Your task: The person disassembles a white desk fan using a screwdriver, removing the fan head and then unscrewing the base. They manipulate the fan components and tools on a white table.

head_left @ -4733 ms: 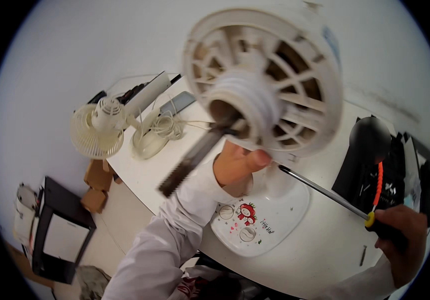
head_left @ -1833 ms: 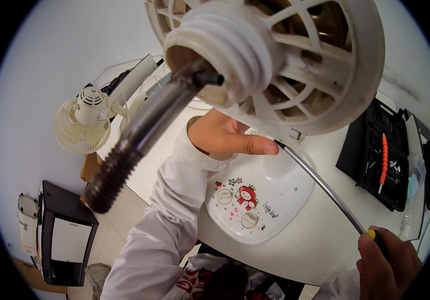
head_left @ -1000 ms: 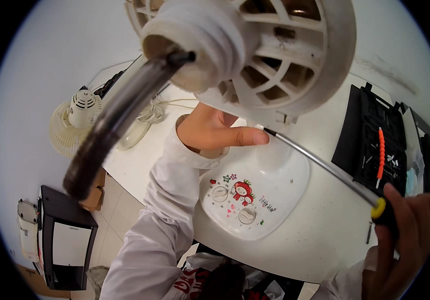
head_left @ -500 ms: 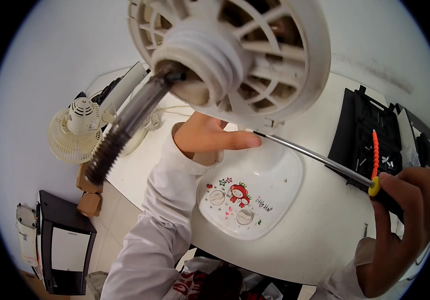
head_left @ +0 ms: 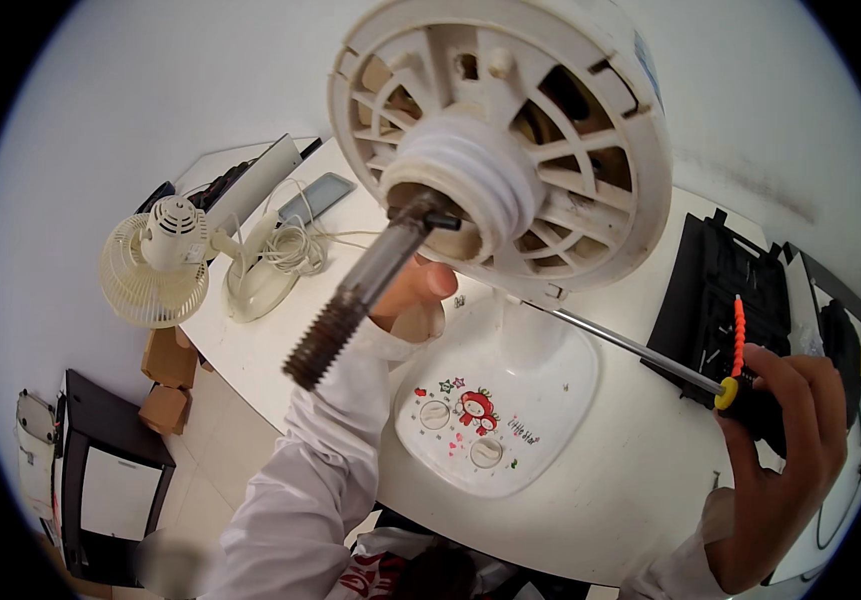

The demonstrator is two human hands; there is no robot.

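A white electric fan's motor housing [head_left: 610, 215] fills the upper middle, with its slotted front tilted toward me. From its ribbed collar a metal shaft [head_left: 350, 300] with a rusty threaded end points down left. My left hand [head_left: 412, 295] is behind the shaft at the housing's lower edge, apparently holding it; most of its fingers are hidden. My right hand [head_left: 785, 450] is closed around the black-and-yellow handle of a screwdriver [head_left: 640, 348], whose tip reaches the small tab under the housing. Below stands the fan's white base [head_left: 540, 440], with two knobs and a cartoon print.
A smaller caged fan [head_left: 155, 270] hangs past the table's left edge, near a coiled cord [head_left: 295, 250] and a phone-like slab [head_left: 318, 197]. At right an open black tool case [head_left: 685, 300] lies with an orange flexible rod [head_left: 738, 335]. Cartons [head_left: 168, 360] sit beyond the table's left edge.
The housing has moved away from me and lower, showing more of its front. My left thumb has drawn back from the screwdriver tip. My right hand and screwdriver have shifted slightly left and down.
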